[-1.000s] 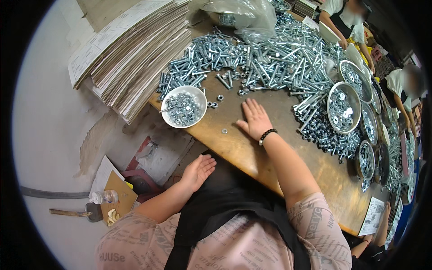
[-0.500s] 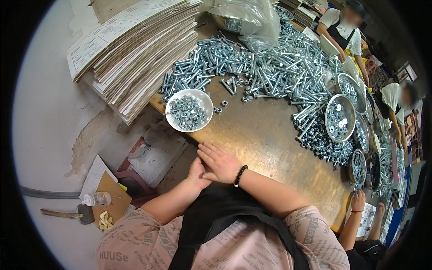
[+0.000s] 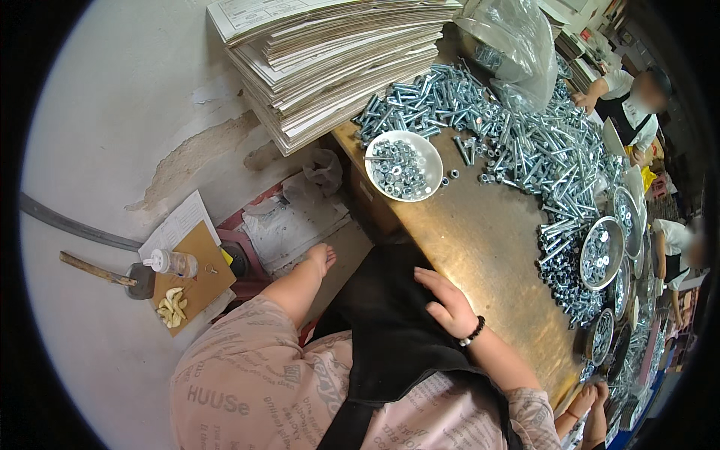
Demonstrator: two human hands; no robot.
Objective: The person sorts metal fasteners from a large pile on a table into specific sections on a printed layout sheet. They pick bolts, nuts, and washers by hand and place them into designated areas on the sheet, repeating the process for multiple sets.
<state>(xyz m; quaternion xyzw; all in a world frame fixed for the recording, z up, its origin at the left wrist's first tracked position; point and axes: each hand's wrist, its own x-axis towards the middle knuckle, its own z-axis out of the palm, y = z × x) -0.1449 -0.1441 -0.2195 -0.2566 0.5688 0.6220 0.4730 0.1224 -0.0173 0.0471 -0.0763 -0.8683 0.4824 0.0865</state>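
Note:
My right hand (image 3: pixel 448 301) rests by the table's near edge, over the black apron (image 3: pixel 390 300). Its fingers are stretched and the thumb stands apart, with nothing held. Off the table's left corner hangs my left hand (image 3: pixel 321 257), small in view and seen from above; its fingers look loosely apart and no object shows in them. A white bowl (image 3: pixel 429 166) of nuts (image 3: pixel 396 169), with a bolt laid across its rim, sits on the table corner, beyond both hands. A few loose nuts (image 3: pixel 450 178) lie beside it.
Bolts (image 3: pixel 525 142) are heaped across the wooden table (image 3: pixel 480 225), beside a plastic bag (image 3: pixel 517 52). Metal bowls (image 3: pixel 602 253) of washers line the right. Stacked cardboard sheets (image 3: pixel 337 67) rise at back left. A bottle (image 3: pixel 176 262) sits low left. Co-workers' hands (image 3: pixel 585 401) show at right.
My hands, which were laid together before the table edge, have parted: the left moved down and left, the right toward the right. The view has swung left.

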